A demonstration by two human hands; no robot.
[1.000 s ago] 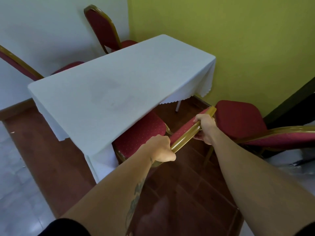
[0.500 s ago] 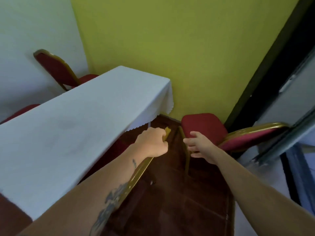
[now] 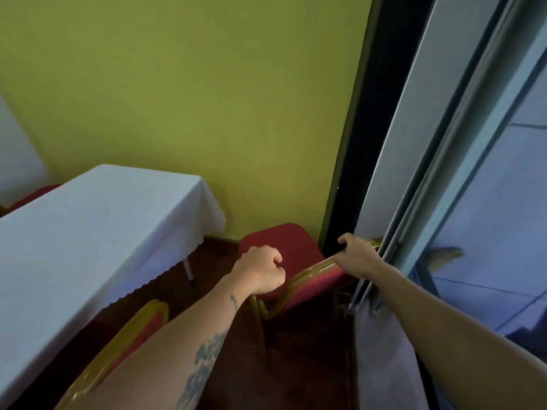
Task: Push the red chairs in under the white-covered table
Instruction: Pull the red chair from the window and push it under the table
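A green wall [image 3: 177,99] backed the white surface [image 3: 88,232]. The right hand [image 3: 359,258] grasped a chair [image 3: 299,279] back; the left hand [image 3: 260,273] hung clenched, holding nothing.

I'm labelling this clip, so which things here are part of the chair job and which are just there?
Part of the job:
corner chair, right hand on its backrest
left hand, closed, near it
near chair, at the table
white-covered table
far chair

Just there:
green wall
sliding door frame
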